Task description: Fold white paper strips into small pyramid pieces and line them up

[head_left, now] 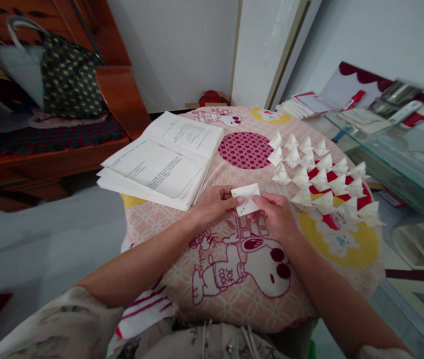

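A small folded square of white paper (247, 195) is held above the cloth-covered table, with a few printed marks showing on it. My left hand (215, 202) pinches its left side, thumb on top. My right hand (274, 209) grips the right side, its thumb pressing near the edge; the fingers underneath are partly hidden. To the right stand several pointed folded paper pieces (320, 179) in loose rows. Left of my hands lies a thick stack of printed sheets (167, 159), spread open like a book.
A patterned tablecloth (182, 269) covers the round table. Beyond its right edge is a glass shelf (394, 159) with a red marker (353, 99) and other items. At the left, a wooden bench (118, 94) carries a dark patterned bag (71, 75).
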